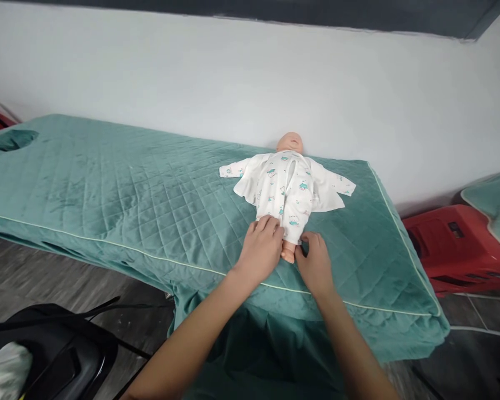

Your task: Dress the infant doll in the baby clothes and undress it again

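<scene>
A baby doll (290, 142) lies on its back on a green quilted bed cover, head toward the wall. It wears a white printed top (270, 172) with the sleeves spread out and white printed trousers (294, 208). My left hand (263, 244) is closed over the lower end of one trouser leg, hiding the foot there. At the other leg's hem, my right hand (315, 258) has its thumb and fingertips closed on the cloth edge. Between my hands a bare doll foot (288, 253) sticks out of that hem.
The massage bed cover (150, 183) stretches left to a face hole (12, 140). A white wall (170, 72) runs behind it. On the right stands a red plastic chair (462, 244); a black chair (62, 355) with cloth on it is at lower left.
</scene>
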Demonstrator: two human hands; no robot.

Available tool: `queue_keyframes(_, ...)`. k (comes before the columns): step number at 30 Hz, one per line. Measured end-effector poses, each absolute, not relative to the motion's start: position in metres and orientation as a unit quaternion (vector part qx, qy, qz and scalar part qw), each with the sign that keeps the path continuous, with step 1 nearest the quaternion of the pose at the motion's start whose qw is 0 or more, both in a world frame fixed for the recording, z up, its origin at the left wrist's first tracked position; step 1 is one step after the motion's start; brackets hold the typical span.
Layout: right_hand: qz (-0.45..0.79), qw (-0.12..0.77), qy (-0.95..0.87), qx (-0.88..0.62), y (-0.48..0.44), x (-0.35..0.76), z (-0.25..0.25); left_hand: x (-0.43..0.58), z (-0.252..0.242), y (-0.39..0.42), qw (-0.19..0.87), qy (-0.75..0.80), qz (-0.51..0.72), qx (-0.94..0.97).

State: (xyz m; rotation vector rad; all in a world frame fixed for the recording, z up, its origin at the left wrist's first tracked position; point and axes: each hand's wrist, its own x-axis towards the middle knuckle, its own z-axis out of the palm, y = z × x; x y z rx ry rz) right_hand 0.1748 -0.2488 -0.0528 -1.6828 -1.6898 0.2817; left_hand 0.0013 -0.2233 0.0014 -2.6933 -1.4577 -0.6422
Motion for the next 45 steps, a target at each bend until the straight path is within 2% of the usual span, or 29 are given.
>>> queue_keyframes(7, 0.130, 0.337, -0.723, -0.589, -0.241, 0.189, -0.037, 0.016, -0.006, -0.211, 0.020, -0.474, -0.214, -0.854)
queue_keyframes(13, 0.129, 0.379, -0.754, -0.522, -0.255, 0.199, -0.009, 0.009, 0.004, -0.220, -0.059, -0.460, -0.309, -0.830)
queue_keyframes(16, 0.125, 0.394, -0.765, -0.494, -0.269, 0.202, -0.001, 0.003, 0.010, -0.233, -0.065, -0.428, -0.350, -0.831)
queue_keyframes(22, 0.110, 0.355, -0.791, -0.486, -0.287, 0.206, -0.015, -0.002, 0.001, -0.251, -0.038, -0.406, -0.338, -0.848)
queue_keyframes(26, 0.145, 0.340, -0.788, -0.493, -0.290, 0.211, -0.030, -0.014, -0.011, -0.258, -0.055, -0.403, -0.335, -0.850)
queue_keyframes(31, 0.151, 0.371, -0.764, -0.506, -0.290, 0.215, -0.027, -0.041, -0.027, -0.260, -0.062, -0.467, -0.397, -0.788)
queue_keyframes(35, 0.112, 0.396, -0.767, -0.493, -0.282, 0.194, -0.011, -0.049, -0.041, -0.256, -0.101, -0.514, -0.386, -0.760)
queue_keyframes(37, 0.089, 0.370, -0.790, -0.481, -0.275, 0.176, -0.003, -0.048, -0.045, -0.254, -0.131, -0.513, -0.385, -0.756)
queue_keyframes(42, 0.070, 0.230, -0.830, -0.503, -0.257, 0.140, 0.002, -0.046, -0.047, -0.248, -0.183, -0.506, -0.387, -0.749)
queue_keyframes(45, 0.058, 0.214, -0.833, -0.507, -0.253, 0.133, -0.003, -0.051, -0.046, -0.247, -0.218, -0.492, -0.387, -0.749)
